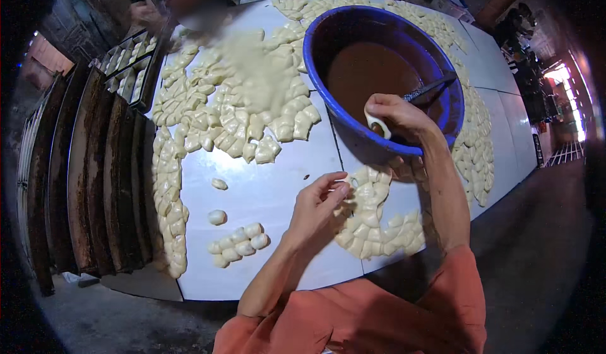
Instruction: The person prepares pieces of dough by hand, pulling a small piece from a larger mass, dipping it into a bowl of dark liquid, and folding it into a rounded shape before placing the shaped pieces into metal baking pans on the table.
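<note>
My right hand (399,111) is over the near rim of a big blue tub (322,82) and grips a piece of pale dough (377,124) with something brown in its hollow. Thick brown filling (372,70) lies in the tub, where a dark-handled tool (432,87) leans against the far right wall. Lower down, my left hand (322,199) has its thumb and forefinger a little apart, tips beside a patch of flattened dough pieces (372,234). Left of it, several rounded white dough balls (240,243) stand in a cluster, with two single ones (217,217) behind them.
Many flattened dough pieces (233,120) cover the table's (284,165) left and back, and more run along the right edge. Dark wooden trays (82,171) stand on edge at the left, near a tray of dough balls (129,70). Another person's blurred hand (199,4) is at the far left.
</note>
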Tool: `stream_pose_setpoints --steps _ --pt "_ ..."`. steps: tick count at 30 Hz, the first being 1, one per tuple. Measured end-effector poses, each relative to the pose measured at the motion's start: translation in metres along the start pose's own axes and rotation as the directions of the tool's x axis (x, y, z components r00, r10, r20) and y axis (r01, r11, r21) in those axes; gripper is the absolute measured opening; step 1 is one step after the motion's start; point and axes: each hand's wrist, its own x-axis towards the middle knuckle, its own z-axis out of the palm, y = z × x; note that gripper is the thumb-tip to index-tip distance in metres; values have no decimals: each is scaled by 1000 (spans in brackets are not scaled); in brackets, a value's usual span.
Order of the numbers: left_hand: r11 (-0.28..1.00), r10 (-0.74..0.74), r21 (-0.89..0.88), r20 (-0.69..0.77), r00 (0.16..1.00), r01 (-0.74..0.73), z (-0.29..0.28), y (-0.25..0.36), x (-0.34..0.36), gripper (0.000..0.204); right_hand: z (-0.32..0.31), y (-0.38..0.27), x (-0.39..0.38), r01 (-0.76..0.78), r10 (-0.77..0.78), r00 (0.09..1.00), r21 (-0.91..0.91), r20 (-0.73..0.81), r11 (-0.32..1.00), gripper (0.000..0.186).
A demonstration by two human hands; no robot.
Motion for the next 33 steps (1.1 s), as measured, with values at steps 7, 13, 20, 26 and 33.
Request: stream_pose_setpoints --steps 7,13,20,26,33 --pt "995 74 -65 -16 997 -75 11 30 18 47 54 -53 -31 202 -113 977 602 -182 772 14" --pt "783 156 -613 23 988 -109 6 36 11 45 113 -37 -39 230 -175 972 753 -154 617 19" --pt "911 46 -358 -401 915 -203 -57 14 -16 33 186 -26 -43 519 -519 814 -75 -262 852 63" --pt "930 266 -104 -471 841 -352 -60 21 -33 31 239 -22 -33 487 -578 696 -312 -425 816 28" --pt "986 48 -126 -411 910 -109 -98 48 -49 32 251 -31 -29 496 -429 849 184 -308 849 25"
